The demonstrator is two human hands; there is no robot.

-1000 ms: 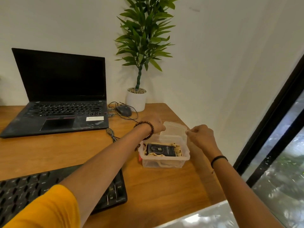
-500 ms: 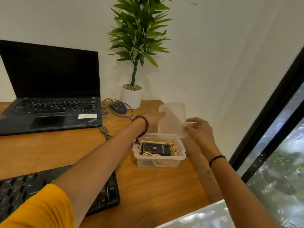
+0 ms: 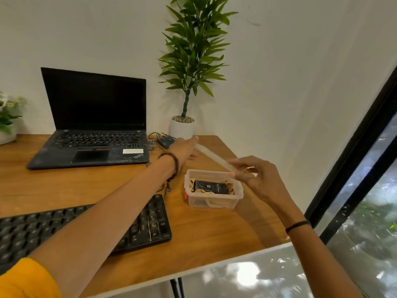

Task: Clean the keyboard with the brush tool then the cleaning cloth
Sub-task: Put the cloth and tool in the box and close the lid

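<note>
A black keyboard [image 3: 150, 220] lies at the desk's front left, partly under my left forearm. To its right stands a clear plastic box [image 3: 213, 201] with no lid on it, holding a black packet [image 3: 209, 187] on a tan cloth [image 3: 229, 188]. Both hands hold the box's clear lid [image 3: 212, 157] in the air just above and behind the box, seen edge-on. My left hand [image 3: 184, 148] grips its far end and my right hand [image 3: 251, 171] pinches its near end. No brush shows clearly.
A black laptop [image 3: 94, 134] stands open at the back of the wooden desk [image 3: 204, 233]. A mouse [image 3: 165, 141] with cables and a potted plant [image 3: 182, 125] are behind the box. A second plant [image 3: 7, 119] sits far left. A window frame [image 3: 352, 147] runs along the right.
The lid has come off the box and risen, then tipped from upright to nearly edge-on. My left hand has moved back toward the mouse. The view has shifted right.
</note>
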